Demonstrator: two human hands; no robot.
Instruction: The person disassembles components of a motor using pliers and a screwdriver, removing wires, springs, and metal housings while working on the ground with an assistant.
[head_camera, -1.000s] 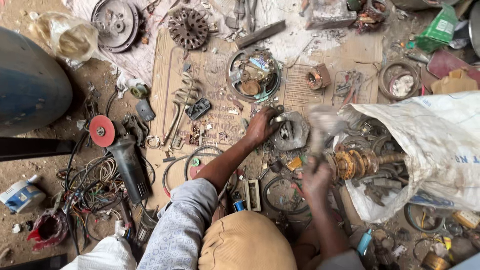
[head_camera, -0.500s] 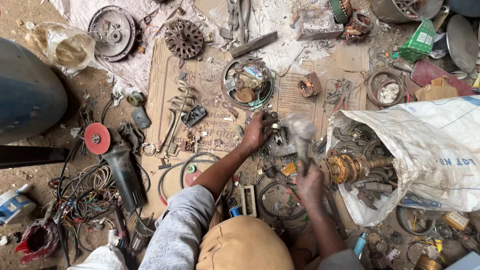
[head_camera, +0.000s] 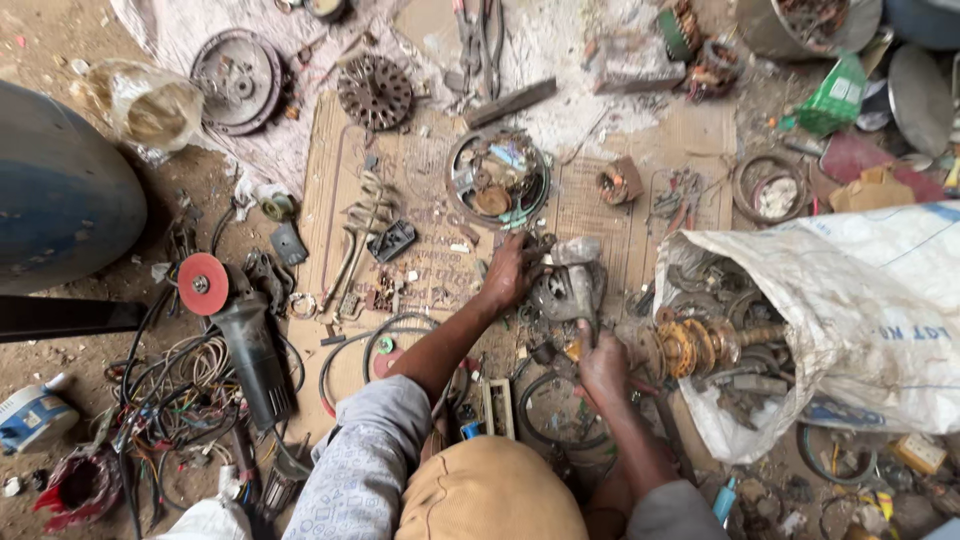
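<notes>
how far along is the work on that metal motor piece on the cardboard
Done: loose parts already lie out on the cardboard, including a finned rotor and a round housing of bits. In hand: the left hand steadies the grey motor housing while the right hand sets a tool against it. Left: that housing looks unopened, and the sack holds more parts.

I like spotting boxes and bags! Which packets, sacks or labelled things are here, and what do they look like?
Woven sack: right side, big, white with blue print, full of metal parts.
Green carton: top right, small, crumpled.
Plastic bag: top left, clear, yellowish.
Tub: left edge, white and blue.
</notes>
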